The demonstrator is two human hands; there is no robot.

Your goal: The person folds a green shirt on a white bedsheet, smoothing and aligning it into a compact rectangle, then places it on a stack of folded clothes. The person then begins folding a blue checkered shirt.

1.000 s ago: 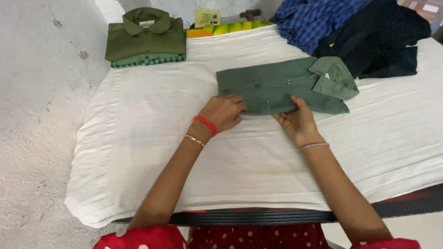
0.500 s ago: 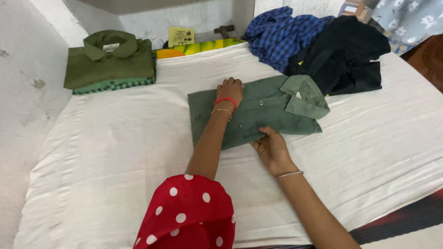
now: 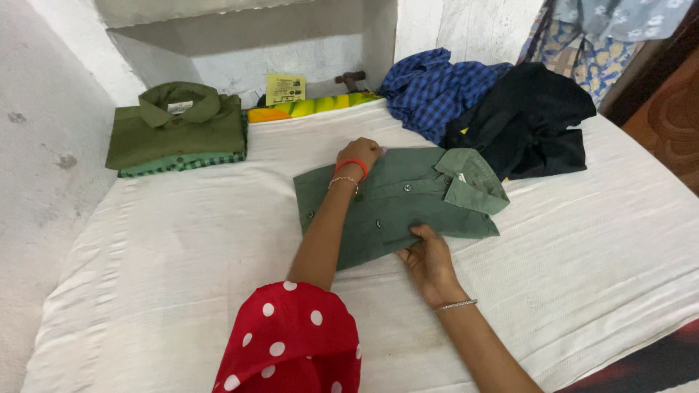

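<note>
A folded dark green shirt (image 3: 408, 200) lies buttons-up on the white cloth-covered table (image 3: 182, 255), collar to the right. My left hand (image 3: 359, 153) reaches across it and grips its far edge. My right hand (image 3: 426, 255) holds the shirt's near edge, thumb on top of the fabric. A red bangle and a thin gold bracelet sit on my left wrist, a silver bracelet on my right.
A stack of folded shirts (image 3: 178, 131), olive green on top, sits at the back left. A crumpled blue checked shirt (image 3: 437, 84) and a heap of black clothes (image 3: 531, 116) lie at the back right. A yellow card (image 3: 285, 89) leans by the wall.
My left hand moved from the shirt's near left corner across to its far edge. My right hand stayed on the near edge. The view shifted closer over the table.
</note>
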